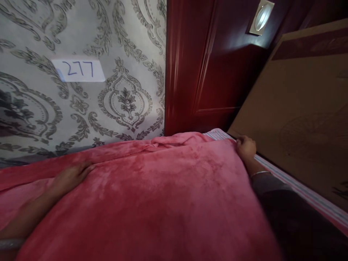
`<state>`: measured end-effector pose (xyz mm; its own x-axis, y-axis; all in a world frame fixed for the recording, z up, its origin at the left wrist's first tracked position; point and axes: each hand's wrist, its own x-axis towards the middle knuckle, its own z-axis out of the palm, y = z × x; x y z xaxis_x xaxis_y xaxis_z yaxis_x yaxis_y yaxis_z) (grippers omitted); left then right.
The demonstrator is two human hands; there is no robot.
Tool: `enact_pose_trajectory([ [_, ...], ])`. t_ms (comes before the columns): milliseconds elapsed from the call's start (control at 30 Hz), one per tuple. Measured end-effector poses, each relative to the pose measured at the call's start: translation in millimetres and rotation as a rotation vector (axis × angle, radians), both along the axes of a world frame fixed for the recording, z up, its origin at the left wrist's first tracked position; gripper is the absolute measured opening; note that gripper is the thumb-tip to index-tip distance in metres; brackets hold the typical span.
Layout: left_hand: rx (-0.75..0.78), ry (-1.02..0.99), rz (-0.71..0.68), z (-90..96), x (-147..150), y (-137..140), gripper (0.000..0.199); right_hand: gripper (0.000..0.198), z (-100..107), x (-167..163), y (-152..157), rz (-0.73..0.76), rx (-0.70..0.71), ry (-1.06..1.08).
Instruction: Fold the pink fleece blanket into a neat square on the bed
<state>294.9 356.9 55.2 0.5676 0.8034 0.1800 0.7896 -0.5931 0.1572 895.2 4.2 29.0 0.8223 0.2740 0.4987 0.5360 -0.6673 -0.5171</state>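
Note:
A plush pink-red blanket (163, 195) fills the lower part of the head view, with its upper layer folded into a long edge. At the left end of that edge, my left hand (70, 177) is closed on the blanket, its fingertips partly hidden in the fabric. My right hand (246, 146) has its fingers curled round the far right corner of the blanket. Beyond the fold lies more of the same blanket, bunched along the wall side. Striped cloth (217, 134) shows from under the blanket near my right hand.
Patterned wallpaper (127, 105) rises behind the blanket and carries a paper label (78, 70) reading 277. A dark red wooden panel (187, 72) with a metal fitting (261, 17) stands beside it. A large cardboard piece (301, 98) leans at the right.

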Motion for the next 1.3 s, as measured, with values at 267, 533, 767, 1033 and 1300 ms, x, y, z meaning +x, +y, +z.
enact_pose_trajectory([
  [267, -0.13, 0.028, -0.302, 34.5, 54, -42, 0.05, 0.024, 17, -91, 65, 0.821, -0.133, -0.197],
  [533, 0.076, 0.176, -0.25, 28.2, 112, -69, 0.036, 0.019, 10, -118, 108, 0.859, -0.206, -0.243],
  [767, 0.1, 0.268, -0.232, 14.3, 119, -51, 0.037, 0.019, -5, -105, 130, 0.731, -0.195, -0.203],
  [1033, -0.002, 0.286, -0.293, 14.9, 116, -62, 0.048, 0.04, -12, -108, 92, 0.787, -0.188, -0.126],
  [1300, 0.198, 0.184, -0.545, 38.9, 121, -130, 0.04, 0.032, -12, -126, -67, 0.597, -0.046, -0.119],
])
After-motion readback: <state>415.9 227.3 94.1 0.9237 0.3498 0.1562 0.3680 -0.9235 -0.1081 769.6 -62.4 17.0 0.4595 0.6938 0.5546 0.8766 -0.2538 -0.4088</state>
